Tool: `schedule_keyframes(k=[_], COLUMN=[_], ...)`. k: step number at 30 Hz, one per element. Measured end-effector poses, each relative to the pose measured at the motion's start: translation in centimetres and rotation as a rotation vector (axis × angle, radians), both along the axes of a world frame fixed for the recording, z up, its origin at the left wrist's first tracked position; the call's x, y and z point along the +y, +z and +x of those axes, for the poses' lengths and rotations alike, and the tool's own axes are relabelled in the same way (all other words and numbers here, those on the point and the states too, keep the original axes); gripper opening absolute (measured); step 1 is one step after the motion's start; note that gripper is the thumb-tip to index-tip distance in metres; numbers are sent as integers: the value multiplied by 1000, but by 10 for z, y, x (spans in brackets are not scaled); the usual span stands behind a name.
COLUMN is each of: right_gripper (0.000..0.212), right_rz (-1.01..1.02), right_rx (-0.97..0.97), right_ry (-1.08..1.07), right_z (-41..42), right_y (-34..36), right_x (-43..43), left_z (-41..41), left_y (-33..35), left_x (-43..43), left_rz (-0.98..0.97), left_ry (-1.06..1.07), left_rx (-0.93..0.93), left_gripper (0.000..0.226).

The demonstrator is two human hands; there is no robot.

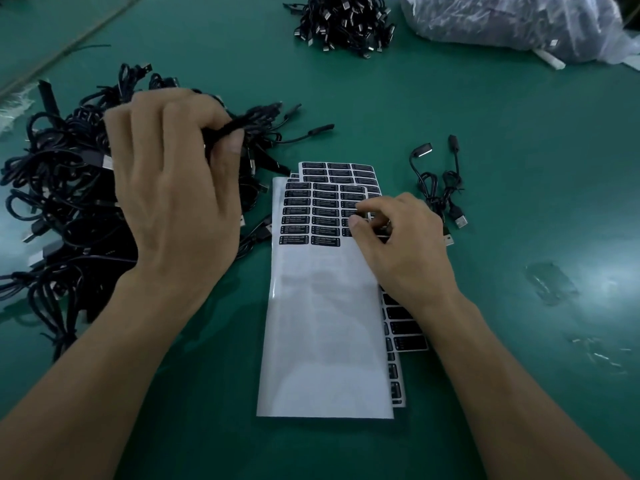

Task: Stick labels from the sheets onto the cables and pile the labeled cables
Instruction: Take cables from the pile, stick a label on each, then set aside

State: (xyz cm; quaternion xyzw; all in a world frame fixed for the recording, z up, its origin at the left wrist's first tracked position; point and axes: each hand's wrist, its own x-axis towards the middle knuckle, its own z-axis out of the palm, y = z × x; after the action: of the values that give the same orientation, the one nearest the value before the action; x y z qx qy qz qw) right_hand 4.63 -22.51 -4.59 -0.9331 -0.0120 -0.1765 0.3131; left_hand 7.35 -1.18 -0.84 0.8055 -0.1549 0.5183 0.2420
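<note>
Step in hand: label pick. Your right hand pinches a black label at the right column of the top sheet. Your left hand is clamped on one cable, held above the tangled USB cable pile at the left of the worktop. The cable is blurred. Its long axis runs diagonally, free end pointing far-right. The sheet runs lengthwise away from you, labels crosswise. Next, I'd judge: peel clean, bring the cable across, set the label square to the cord.

Left hand grips a cable; right hand pinches a sheet label.
</note>
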Motion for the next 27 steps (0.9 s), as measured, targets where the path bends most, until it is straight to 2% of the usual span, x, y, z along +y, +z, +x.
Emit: schedule_keyframes(k=[3,6,8,10,12,14,17,18,23,27], right_gripper=[47,70,65,42,26,23,18,16,29,23], right_rz=[2,10,6,27,64,80,169,203,179,242], right_rx=[-24,-16,-38,-115,-173,-175,-117,-109,-150,-143], right_ry=[20,67,72,35,-15,-45,23,77,217,221], right_z=[-1,-3,-2,-1,0,1,0,-1,-1,-1], right_y=[3,3,2,1,0,0,3,4,8,6], right_x=[2,6,7,4,1,-1,-3,-3,0,0], left_z=[-1,-6,-12,-12,-8,-4,-2,-2,-2,-3], left_y=[0,-9,-15,-18,-19,-18,-16,-15,-12,-11], left_x=[-4,-11,-17,-20,-20,-17,-10,-8,-1,-2], left_rz=[9,-10,-118,-167,-207,-241,-282,-284,-94,70], left_ry=[-243,-525,-595,-607,-567,-469,-332,-282,15,137], left_rx=[30,211,351,392,395,386,454,491,600,609], left_gripper=[14,11,17,16,6,7,2,8,16,20])
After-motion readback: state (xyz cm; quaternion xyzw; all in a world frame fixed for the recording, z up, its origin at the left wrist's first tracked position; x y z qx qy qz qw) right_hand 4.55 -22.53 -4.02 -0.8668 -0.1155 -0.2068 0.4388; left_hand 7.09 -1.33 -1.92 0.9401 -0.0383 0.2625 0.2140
